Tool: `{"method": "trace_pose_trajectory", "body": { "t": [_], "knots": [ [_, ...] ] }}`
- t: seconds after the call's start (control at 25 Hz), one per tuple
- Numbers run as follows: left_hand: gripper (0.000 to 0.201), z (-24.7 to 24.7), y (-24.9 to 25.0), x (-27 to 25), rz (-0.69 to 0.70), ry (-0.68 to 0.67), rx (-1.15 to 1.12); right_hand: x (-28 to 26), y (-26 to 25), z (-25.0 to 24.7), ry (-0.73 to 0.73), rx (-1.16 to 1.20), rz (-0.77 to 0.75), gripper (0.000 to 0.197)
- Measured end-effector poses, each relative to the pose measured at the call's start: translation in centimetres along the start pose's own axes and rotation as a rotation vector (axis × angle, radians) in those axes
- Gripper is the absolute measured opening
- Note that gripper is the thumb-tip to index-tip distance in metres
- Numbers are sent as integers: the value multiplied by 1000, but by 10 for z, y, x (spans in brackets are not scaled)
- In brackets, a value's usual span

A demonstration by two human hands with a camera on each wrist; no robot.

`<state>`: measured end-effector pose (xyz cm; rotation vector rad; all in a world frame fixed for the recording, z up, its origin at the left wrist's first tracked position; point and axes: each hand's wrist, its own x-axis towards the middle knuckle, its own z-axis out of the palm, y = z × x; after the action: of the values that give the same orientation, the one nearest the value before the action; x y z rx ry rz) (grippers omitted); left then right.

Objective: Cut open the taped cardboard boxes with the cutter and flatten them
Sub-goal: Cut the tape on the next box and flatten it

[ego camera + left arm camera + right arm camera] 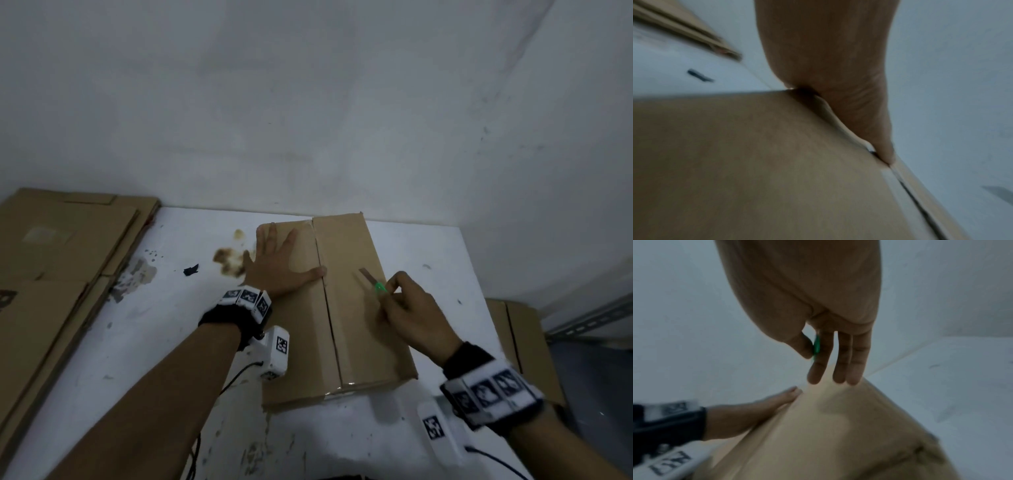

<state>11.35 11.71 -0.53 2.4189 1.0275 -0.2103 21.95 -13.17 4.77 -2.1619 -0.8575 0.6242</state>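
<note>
**Box pinned flat, cutter held over its right flap**

On the white, stained table (164, 342) we have a long brown cardboard box (356, 308) lying lengthwise away from us, its far end close to the grey wall (308, 102). A dark seam runs down the middle of its top between the two flaps, and clear tape shows at the near end and at the far end of that seam.

Our left hand (277, 263) lies spread and flat on the left flap, fingers straight and pointing toward the wall, the thumb stretched out so its tip reaches the seam. From the left wrist view the palm (828, 65) presses down on the cardboard right at the gap between the flaps.

Our right hand (411, 308) hovers above the right flap and pinches a small green-handled cutter (375, 282) between thumb and forefinger. Its grey blade points up and to the left, over the flap and beside the seam; we cannot tell whether the tip touches the cardboard. From the right wrist view the other three fingers (842, 356) hang straight below the green handle (816, 345).

At the left edge of the table sits a stack of flattened brown cardboard sheets (61, 260). Another brown cardboard box (517, 339) stands off the table's right edge, lower down. A brown stain (229, 260) and a small dark scrap (190, 270) mark the table just left of our left hand.
</note>
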Motion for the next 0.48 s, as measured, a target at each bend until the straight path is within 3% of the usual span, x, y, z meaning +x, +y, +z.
{"method": "trace_pose_trajectory", "body": {
  "t": [0.16, 0.32, 0.48],
  "knots": [
    [115, 10, 8, -24, -129, 69, -55, 23, 29, 35, 136, -108, -152, 11],
    [109, 0, 16, -27, -133, -95, -90, 7, 32, 53, 205, -85, -78, 11],
    [102, -29, 24, -9, 3, -271, 124, -27, 18, 60, 86, 106, -23, 20]
  ]
}}
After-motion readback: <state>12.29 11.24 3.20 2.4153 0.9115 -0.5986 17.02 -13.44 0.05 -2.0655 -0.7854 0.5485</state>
